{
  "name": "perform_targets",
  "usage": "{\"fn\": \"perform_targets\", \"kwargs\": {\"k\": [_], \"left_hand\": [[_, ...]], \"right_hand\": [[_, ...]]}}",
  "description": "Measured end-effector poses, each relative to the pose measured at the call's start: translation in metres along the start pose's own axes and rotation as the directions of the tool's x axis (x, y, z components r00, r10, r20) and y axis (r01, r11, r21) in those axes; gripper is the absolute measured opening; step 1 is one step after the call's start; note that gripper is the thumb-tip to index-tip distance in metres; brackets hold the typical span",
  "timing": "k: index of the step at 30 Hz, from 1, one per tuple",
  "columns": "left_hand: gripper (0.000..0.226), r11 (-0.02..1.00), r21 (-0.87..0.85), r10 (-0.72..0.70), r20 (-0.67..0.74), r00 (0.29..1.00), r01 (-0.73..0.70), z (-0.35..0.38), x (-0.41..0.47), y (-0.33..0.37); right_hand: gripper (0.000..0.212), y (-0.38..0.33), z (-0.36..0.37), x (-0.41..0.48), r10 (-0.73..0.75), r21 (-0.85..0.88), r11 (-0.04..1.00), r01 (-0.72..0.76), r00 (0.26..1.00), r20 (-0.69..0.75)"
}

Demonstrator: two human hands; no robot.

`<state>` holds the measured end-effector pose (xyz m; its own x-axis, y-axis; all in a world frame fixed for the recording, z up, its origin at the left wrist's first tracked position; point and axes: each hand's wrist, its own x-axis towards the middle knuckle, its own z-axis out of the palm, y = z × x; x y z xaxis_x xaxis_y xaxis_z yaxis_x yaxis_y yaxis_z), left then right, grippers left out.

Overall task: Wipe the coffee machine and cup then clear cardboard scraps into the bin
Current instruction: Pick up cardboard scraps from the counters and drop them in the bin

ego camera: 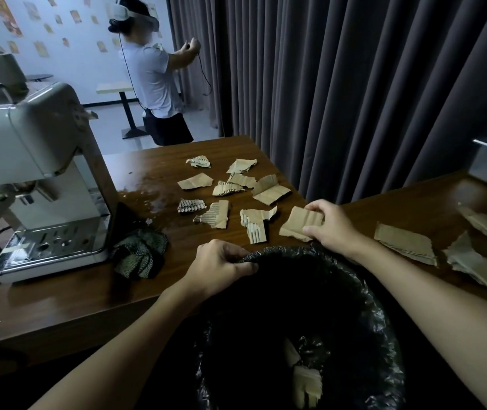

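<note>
Left hand (221, 267) curls its fingers over the far-left rim of the black-lined bin (379, 318), gripping the liner. Right hand (329, 224) pinches a corrugated cardboard scrap (298, 223) between thumb and curled fingers at the near right edge of the wooden table (88, 297), just beyond the bin's rim. Loose scraps (227, 187) lie scattered farther back; discarded pieces (307, 383) lie inside the bin. The coffee machine (38, 173) stands at left, a crumpled dark cloth (140, 253) touching its base. On the right-hand table (413, 208) lie torn pieces (405, 242).
</note>
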<state>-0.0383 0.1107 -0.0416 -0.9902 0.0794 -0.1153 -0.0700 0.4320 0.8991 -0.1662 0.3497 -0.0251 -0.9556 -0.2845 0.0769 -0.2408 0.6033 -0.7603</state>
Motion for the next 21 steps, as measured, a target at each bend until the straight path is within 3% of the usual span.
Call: {"fn": "perform_targets", "kwargs": {"k": [3,4,6,8,9,12,16,21], "left_hand": [[0.008,1.000,0.002,-0.001,0.008,1.000,0.001,-0.001,0.000,0.001],[0.007,1.000,0.014,0.003,-0.001,1.000,-0.003,-0.002,0.000,0.002],[0.005,1.000,0.026,0.008,-0.014,1.000,-0.008,-0.001,0.000,0.002],[0.004,1.000,0.019,0.000,-0.017,1.000,0.000,0.000,0.000,0.003],[0.004,0.999,0.034,0.001,-0.029,1.000,0.000,0.001,0.000,0.002],[0.004,0.999,0.053,0.011,-0.044,0.999,-0.008,0.002,0.001,0.002],[0.010,1.000,-0.014,-0.021,0.010,1.000,0.021,-0.001,0.000,0.002],[0.012,0.999,-0.040,0.014,-0.006,1.000,-0.014,0.001,-0.003,-0.002]], "right_hand": [[0.038,-0.014,-0.012,-0.008,-0.020,0.195,0.980,0.033,0.997,-0.069],[0.036,-0.019,-0.019,-0.012,-0.022,0.302,0.953,0.033,0.999,-0.040],[0.036,-0.029,-0.035,-0.023,-0.061,0.465,0.885,-0.025,0.984,0.169],[0.035,-0.033,-0.045,-0.032,-0.125,0.373,0.926,-0.052,0.892,0.434],[0.032,-0.033,-0.045,-0.035,-0.144,0.262,0.965,0.016,0.867,0.476],[0.030,-0.033,-0.037,-0.037,-0.172,0.069,0.985,0.158,0.904,0.392],[0.043,-0.037,-0.016,-0.034,-0.137,-0.117,0.963,0.244,0.812,0.567],[0.020,-0.037,-0.001,-0.032,-0.161,-0.180,0.933,0.311,0.810,0.564]]}}
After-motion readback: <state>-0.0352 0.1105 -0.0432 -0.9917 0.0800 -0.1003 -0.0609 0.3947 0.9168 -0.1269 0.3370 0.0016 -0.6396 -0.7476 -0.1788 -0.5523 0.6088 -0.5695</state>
